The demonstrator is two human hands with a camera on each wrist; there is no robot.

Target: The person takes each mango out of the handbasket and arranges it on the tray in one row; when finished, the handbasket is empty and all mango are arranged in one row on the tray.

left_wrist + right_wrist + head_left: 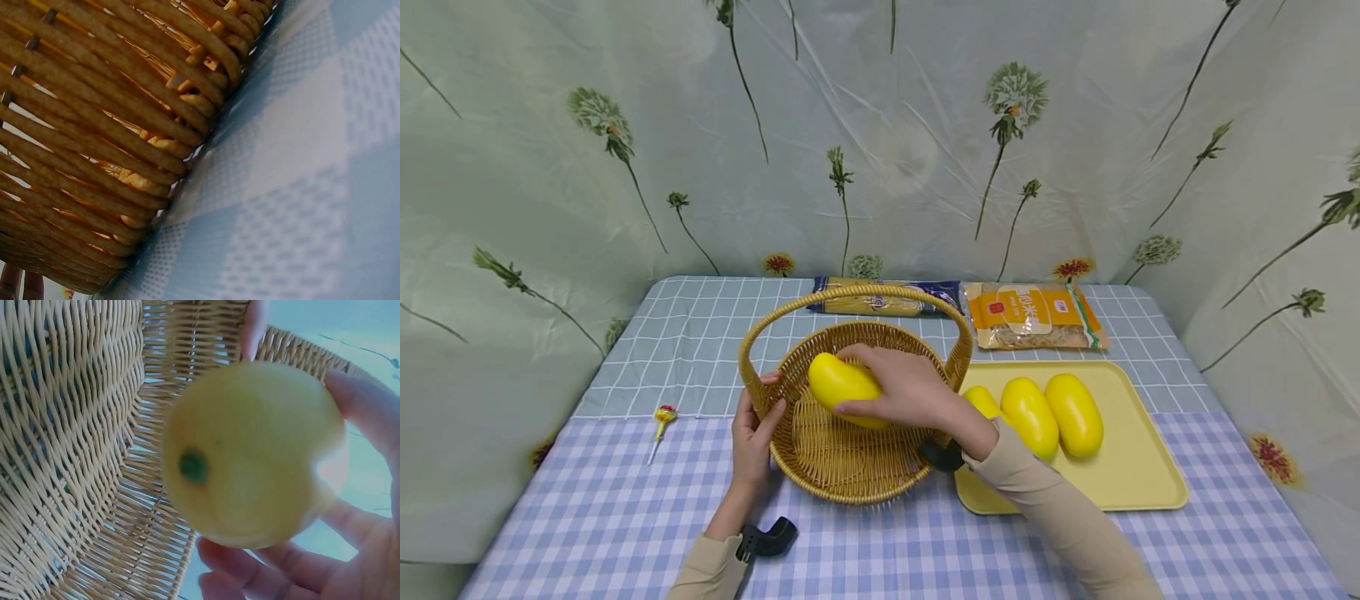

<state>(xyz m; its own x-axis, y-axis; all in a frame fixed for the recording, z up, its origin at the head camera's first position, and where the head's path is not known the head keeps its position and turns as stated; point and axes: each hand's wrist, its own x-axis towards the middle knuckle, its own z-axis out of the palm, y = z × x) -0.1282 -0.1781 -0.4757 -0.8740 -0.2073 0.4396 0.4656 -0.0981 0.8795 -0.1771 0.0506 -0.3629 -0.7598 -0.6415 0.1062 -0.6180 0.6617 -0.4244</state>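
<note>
A yellow mango (pixel 842 381) is gripped in my right hand (pixel 910 387) above the inside of a round wicker basket (pixel 835 467) with a tall arched handle. In the right wrist view, thumb and fingers curl round the mango (pixel 250 456), whose green stem spot faces the camera. My left hand (pixel 752 437) holds the basket's left rim at the foot of the handle, its thumb over the inner side. The left wrist view shows the basket's woven outer wall (pixel 94 125) close up, with two fingertips at the lower left corner.
On the right, a yellow tray (pixel 1138 467) bears three more mangoes (pixel 1073 415), partly behind my right forearm. At the back lie a pasta packet (pixel 880 304) and an orange food bag (pixel 1033 315). A lollipop (pixel 662 421) lies left of the basket on the checked cloth.
</note>
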